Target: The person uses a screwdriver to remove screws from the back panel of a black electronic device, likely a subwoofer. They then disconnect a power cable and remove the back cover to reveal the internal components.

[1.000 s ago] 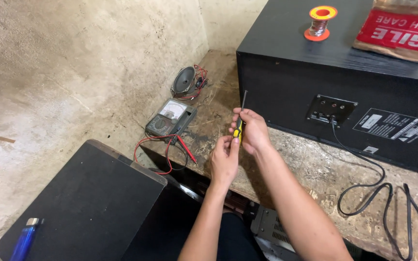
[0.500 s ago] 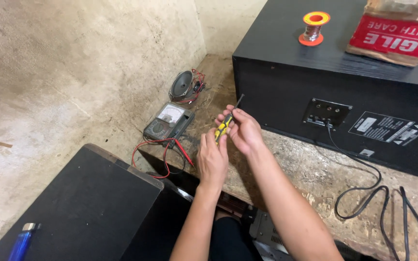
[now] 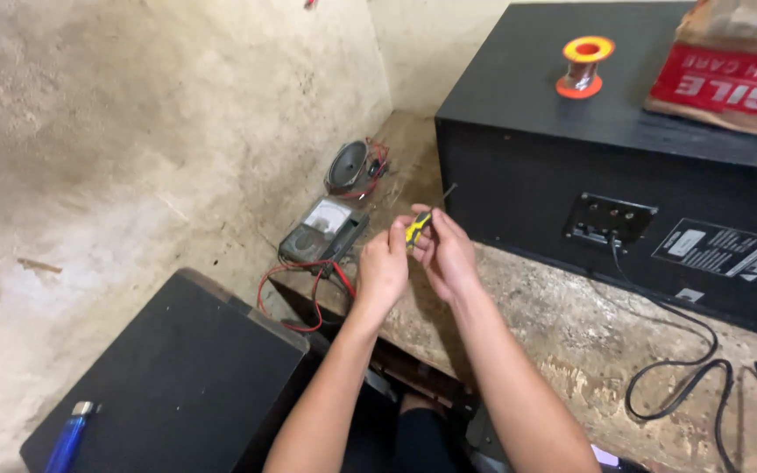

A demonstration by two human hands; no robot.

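A small yellow-and-black screwdriver [image 3: 420,226] is held between both hands above the rough concrete ledge [image 3: 571,324].

Its handle is pinched by the fingers of the left hand [image 3: 385,267] and the right hand [image 3: 449,254], and its thin shaft is pointed up toward the big black speaker box [image 3: 624,166]. Just to the left, an analog multimeter [image 3: 321,232] with red leads is seen, and behind it a small bare speaker [image 3: 348,166].
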